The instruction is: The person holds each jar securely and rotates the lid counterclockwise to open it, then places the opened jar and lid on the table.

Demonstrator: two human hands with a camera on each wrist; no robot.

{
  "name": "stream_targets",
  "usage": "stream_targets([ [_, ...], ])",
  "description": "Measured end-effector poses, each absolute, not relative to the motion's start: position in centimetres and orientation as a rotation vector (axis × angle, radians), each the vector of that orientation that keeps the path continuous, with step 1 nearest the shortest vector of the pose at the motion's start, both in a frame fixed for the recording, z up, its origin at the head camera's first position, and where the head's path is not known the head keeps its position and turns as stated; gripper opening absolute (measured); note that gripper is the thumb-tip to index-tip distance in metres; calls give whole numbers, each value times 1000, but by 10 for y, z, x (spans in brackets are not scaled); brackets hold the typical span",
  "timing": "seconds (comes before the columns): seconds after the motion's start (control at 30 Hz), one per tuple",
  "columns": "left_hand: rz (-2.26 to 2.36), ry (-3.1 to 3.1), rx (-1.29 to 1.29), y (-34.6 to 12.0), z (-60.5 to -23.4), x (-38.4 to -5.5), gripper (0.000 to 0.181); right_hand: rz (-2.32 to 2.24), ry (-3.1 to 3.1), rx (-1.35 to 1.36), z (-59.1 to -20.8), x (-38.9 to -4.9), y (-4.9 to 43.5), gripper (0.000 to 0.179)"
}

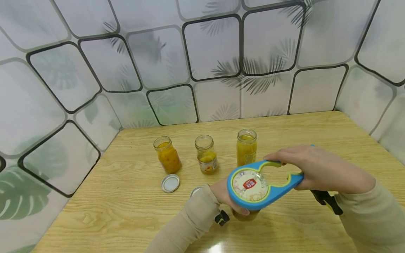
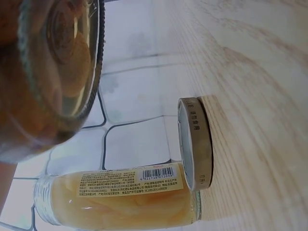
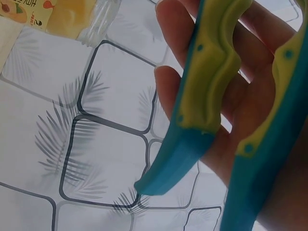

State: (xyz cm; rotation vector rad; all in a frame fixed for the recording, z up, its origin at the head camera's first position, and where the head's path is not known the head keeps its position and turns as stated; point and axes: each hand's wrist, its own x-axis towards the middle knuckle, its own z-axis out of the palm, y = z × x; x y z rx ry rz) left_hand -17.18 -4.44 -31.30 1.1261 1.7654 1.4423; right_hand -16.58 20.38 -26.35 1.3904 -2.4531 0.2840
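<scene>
A blue jar opener [image 1: 278,196] with yellow-green lining sits around the patterned lid [image 1: 250,185] of a glass jar [image 2: 43,110]. My left hand [image 1: 224,193] grips that jar, mostly hidden beneath the opener in the head view. Brownish contents with rounded pieces show through the jar's base in the left wrist view, where it appears raised off the table. On the right, my right hand [image 1: 326,170] holds the opener's two handles, fingers curled around them. Between the handles [image 3: 204,82] a gap shows in the right wrist view.
Behind the hands stand three lidless jars: orange fruit [image 1: 169,158], a part-filled one [image 1: 207,160] and yellow fruit [image 1: 246,151]. A loose lid [image 1: 170,183] lies at left; another lid [image 1: 195,190] is partly behind my left sleeve. Patterned walls [image 1: 215,98] border the wooden table [image 1: 120,203].
</scene>
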Motion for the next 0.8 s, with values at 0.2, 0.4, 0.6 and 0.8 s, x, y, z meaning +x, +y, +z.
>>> stream_targets([
  [0.2, 1426, 1765, 1139, -44, -314, -174, 76, 272, -2463, 1385, -263, -165, 204, 71],
  [0.4, 1442, 1751, 1218, -43, -317, -175, 77, 273, -2458, 1385, -264, -165, 204, 72],
  [0.6, 1444, 1759, 1179, -43, -318, -176, 78, 267, -2478, 1374, -264, -165, 204, 72],
  [0.8, 1434, 1772, 1151, -44, -318, -176, 79, 276, -2481, 1376, -264, -165, 204, 72],
])
